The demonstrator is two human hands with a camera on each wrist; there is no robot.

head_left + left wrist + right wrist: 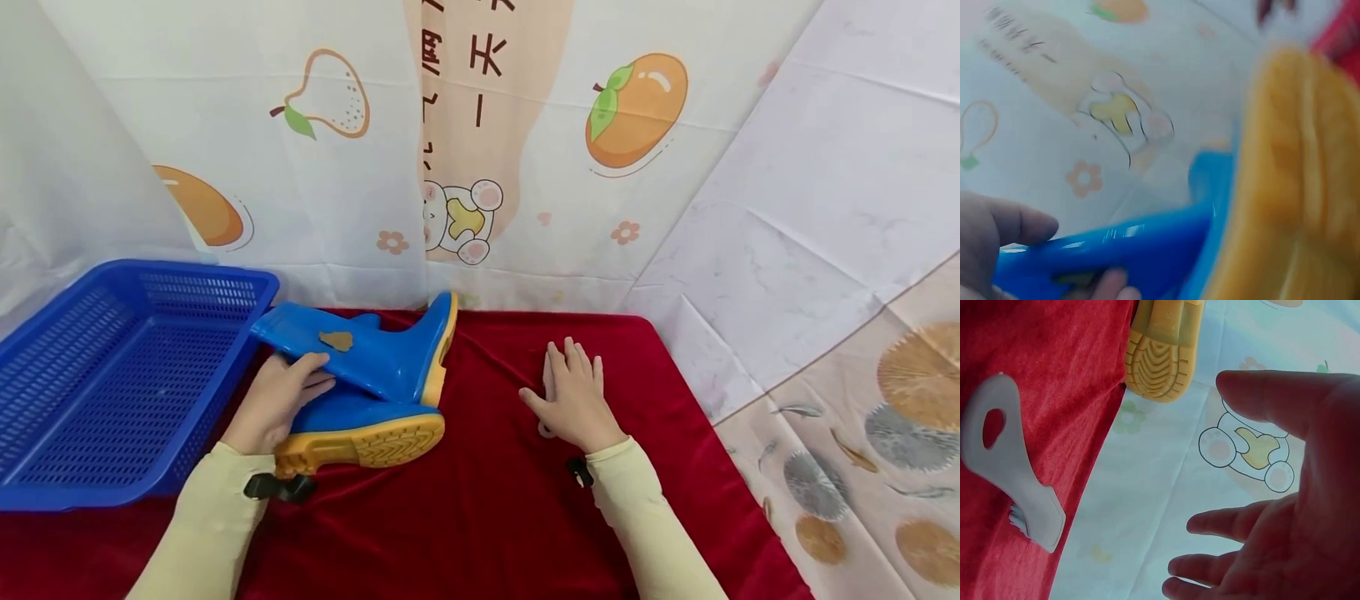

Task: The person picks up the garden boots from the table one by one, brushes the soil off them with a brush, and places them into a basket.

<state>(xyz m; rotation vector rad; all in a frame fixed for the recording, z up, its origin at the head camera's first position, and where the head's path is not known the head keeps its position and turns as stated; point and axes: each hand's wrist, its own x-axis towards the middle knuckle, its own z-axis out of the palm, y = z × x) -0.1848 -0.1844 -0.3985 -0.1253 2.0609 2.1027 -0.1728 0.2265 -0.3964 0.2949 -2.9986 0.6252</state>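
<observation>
A pair of blue rain boots with yellow soles lies on the red cloth, one boot [375,350] partly over the other boot [337,410]. The upper boot bears a brown patch [337,340]. My left hand [273,400] grips blue boot shaft at the left end of the pair; in the left wrist view its thumb [1029,226] lies along the top edge and fingers lower down. Which boot it grips is hard to tell. My right hand [577,404], fingers spread and holding nothing, hovers over a grey-white brush [1013,456] with a looped handle.
A blue perforated plastic basket [258,292] stands at the left, close to the boots. Red cloth [480,517] covers the table. Behind it hangs a white printed curtain [330,183], and patterned fabric [847,417] lies beyond the right edge.
</observation>
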